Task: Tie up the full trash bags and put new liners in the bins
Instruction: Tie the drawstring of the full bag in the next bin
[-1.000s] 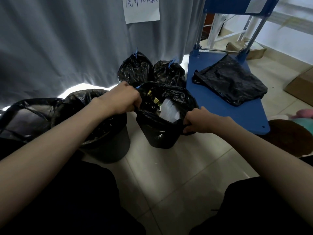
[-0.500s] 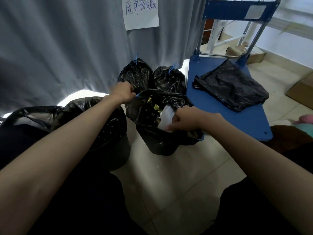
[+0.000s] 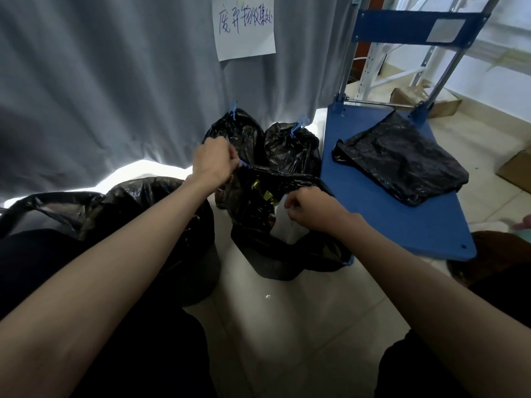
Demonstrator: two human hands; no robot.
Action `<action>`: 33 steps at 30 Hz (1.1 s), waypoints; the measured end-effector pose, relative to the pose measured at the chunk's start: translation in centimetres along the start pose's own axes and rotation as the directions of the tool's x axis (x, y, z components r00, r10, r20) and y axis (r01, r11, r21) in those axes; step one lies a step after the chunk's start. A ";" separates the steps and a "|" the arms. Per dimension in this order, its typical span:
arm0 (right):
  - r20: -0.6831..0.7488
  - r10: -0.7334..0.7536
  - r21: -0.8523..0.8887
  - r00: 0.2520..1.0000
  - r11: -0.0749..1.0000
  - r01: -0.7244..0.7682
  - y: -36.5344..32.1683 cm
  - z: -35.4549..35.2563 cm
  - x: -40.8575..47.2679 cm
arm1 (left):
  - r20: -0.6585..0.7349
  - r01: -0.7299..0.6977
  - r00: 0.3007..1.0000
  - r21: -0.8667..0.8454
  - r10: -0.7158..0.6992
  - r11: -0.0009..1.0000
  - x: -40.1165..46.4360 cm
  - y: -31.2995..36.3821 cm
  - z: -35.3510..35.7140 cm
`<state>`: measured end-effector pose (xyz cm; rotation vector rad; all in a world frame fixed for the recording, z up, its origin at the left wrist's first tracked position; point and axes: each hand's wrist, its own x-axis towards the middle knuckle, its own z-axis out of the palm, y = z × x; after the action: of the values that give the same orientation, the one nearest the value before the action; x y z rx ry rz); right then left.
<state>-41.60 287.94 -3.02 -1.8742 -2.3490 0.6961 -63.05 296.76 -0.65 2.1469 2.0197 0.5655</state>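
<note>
From the head view, the full black plastic trash bag (image 3: 258,208) sits in its small dark bin (image 3: 275,268) on the pale tiled floor (image 3: 301,326), directly ahead of and between the two hands. The left hand (image 3: 214,162) clenches the bag's far-left rim with a blue drawstring showing at its fingers, raised and further away; the right hand (image 3: 309,208) pinches the near-right rim, lower and closer. The mouth stretches along a slanting line between them, so closing it likely means drawing the two fists together. The right hand's fingertips are hidden under the knuckles, and the gold and white contents are hard to identify. A flat black liner (image 3: 402,165) lies on the blue cart platform (image 3: 373,214) to the right.
</note>
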 end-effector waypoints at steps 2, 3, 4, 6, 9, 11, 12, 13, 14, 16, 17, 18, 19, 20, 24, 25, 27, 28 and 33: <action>-0.069 -0.018 -0.004 0.997 1.000 0.018 -0.3 -0.2 0.4 | -0.035 -0.011 0.999 -0.047 0.010 0.999 0.0 0.1 -0.7; -0.109 -0.020 0.004 0.994 1.000 0.021 -0.6 -0.5 0.6 | -0.053 -0.015 0.999 -0.070 0.011 0.997 -0.1 0.3 -1.1; -0.149 -0.017 0.020 0.989 1.000 0.020 -0.8 -0.7 0.8 | -0.078 -0.018 0.997 -0.084 0.012 0.996 -0.2 0.5 -1.7; -0.225 -0.003 0.063 0.974 0.998 0.018 -1.4 -1.1 1.1 | -0.140 -0.035 0.990 -0.099 0.021 0.995 -0.4 1.1 -2.9; -0.328 0.019 0.170 0.944 0.985 0.039 -2.2 -1.5 2.0 | -0.186 -0.089 0.981 -0.140 0.062 0.986 -0.8 2.1 -4.3; -0.394 0.009 0.221 0.919 0.971 0.085 -2.9 -1.6 2.8 | -0.178 -0.135 0.978 -0.156 0.107 0.979 -1.2 2.8 -4.8; -0.410 -0.002 0.224 0.912 0.969 0.104 -3.3 -1.6 3.2 | -0.166 -0.155 0.978 -0.163 0.127 0.974 -1.4 3.1 -4.9; -0.410 -0.011 0.207 0.912 0.973 0.105 -3.6 -1.6 3.5 | -0.151 -0.171 0.978 -0.170 0.146 0.971 -1.7 3.3 -4.9; -0.392 -0.008 0.166 0.920 0.983 0.080 -3.7 -1.5 3.8 | -0.137 -0.183 0.978 -0.173 0.160 0.968 -1.9 3.5 -4.9; -0.328 0.030 0.044 0.944 0.999 -0.017 -3.5 -1.2 4.1 | -0.117 -0.191 0.978 -0.180 0.171 0.965 -2.4 3.7 -4.7; -0.301 0.055 -0.008 0.952 0.998 -0.060 -3.1 -0.9 4.2 | -0.115 -0.190 0.979 -0.186 0.170 0.964 -2.5 3.7 -4.7; -0.278 0.076 -0.035 0.958 0.995 -0.089 -2.8 -0.8 4.2 | -0.117 -0.189 0.979 -0.195 0.169 0.962 -2.6 3.7 -4.8; -0.262 0.088 -0.040 0.961 0.994 -0.102 -2.5 -0.6 4.2 | -0.120 -0.189 0.979 -0.205 0.167 0.960 -2.7 3.5 -4.8; -0.253 0.093 -0.034 0.963 0.994 -0.105 -2.4 -0.4 4.1 | -0.123 -0.189 0.979 -0.216 0.165 0.958 -2.7 3.4 -4.9; -0.266 0.086 -0.034 0.960 0.995 -0.099 -2.2 -0.2 4.0 | -0.151 -0.154 0.981 -0.251 0.118 0.956 -2.3 2.8 -5.4; -0.264 0.097 -0.034 0.960 0.993 -0.110 -2.0 -0.2 4.0 | -0.170 -0.140 0.981 -0.264 0.097 0.954 -2.2 2.7 -5.5; -0.262 0.136 -0.012 0.955 0.990 -0.144 -1.3 0.0 4.1 | -0.209 -0.133 0.975 -0.292 0.073 0.947 -2.0 2.8 -5.6; -0.259 0.154 0.014 0.953 0.988 -0.156 -1.0 0.1 4.2 | -0.221 -0.141 0.973 -0.305 0.074 0.942 -2.0 2.9 -5.5; -0.366 0.036 0.352 0.930 0.930 0.103 -3.0 -1.4 4.8 | -0.195 -0.224 0.967 -0.338 0.165 0.914 -2.1 4.5 -5.6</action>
<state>-45.12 292.40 -1.76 -1.6288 -1.8648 0.6563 -60.93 293.40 5.73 2.1406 1.6173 1.0788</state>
